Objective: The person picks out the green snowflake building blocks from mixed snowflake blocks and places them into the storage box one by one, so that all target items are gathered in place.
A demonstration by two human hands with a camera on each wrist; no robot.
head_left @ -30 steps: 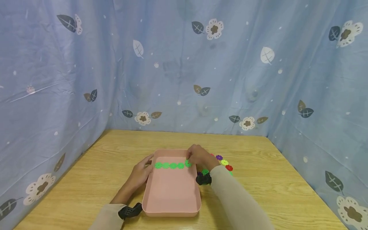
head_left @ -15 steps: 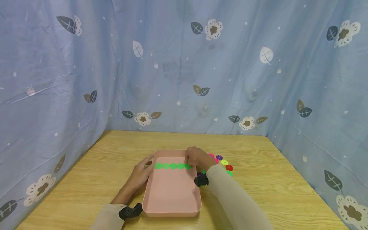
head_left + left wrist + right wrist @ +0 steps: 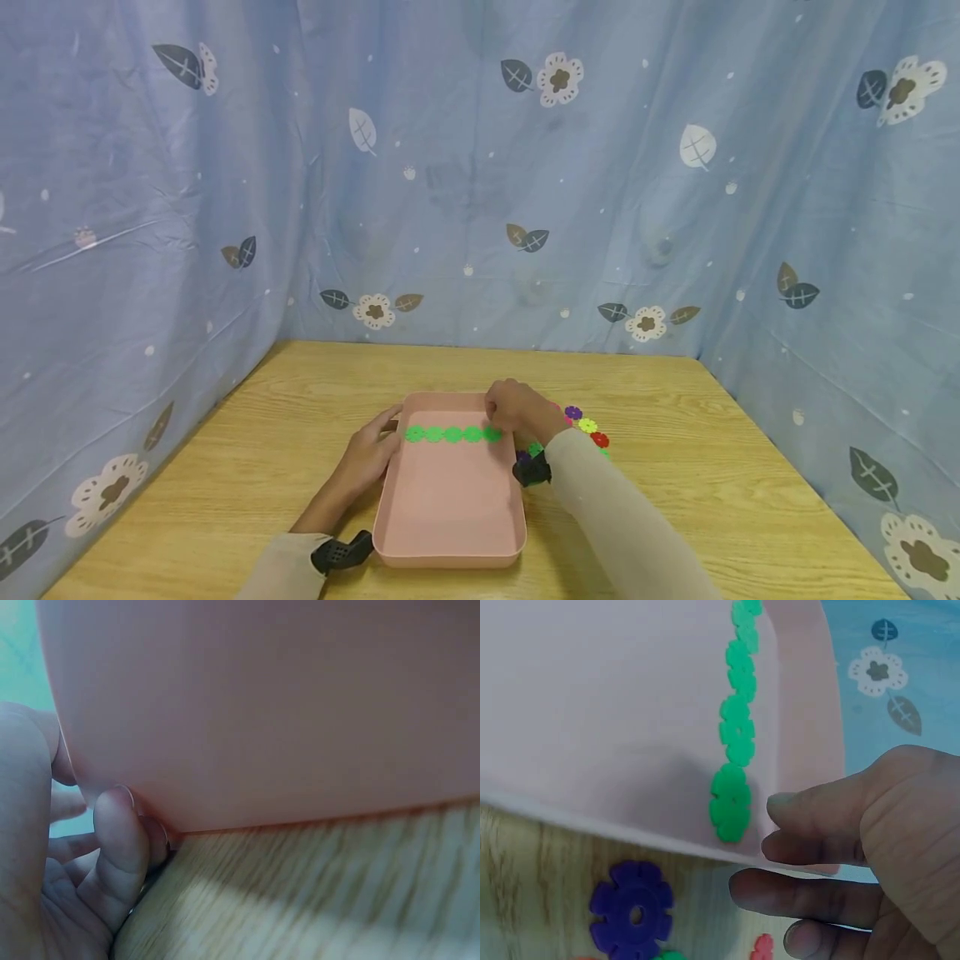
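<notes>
Head view: green discs in pink tray

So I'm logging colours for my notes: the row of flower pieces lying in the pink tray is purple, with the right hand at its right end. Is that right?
Not quite. The row of flower pieces in the pink tray is green, not purple; the head view and right wrist view both show it. Purple pieces lie only outside the tray on the table. The right hand is indeed at the row's right end.

Soft, even light fills the head view, with faint shadows on the bench and mild bending toward the edges. The left wrist view is blurred throughout at close range. The right wrist view is sharper, with the hand at 4 o'clock soft.
</notes>
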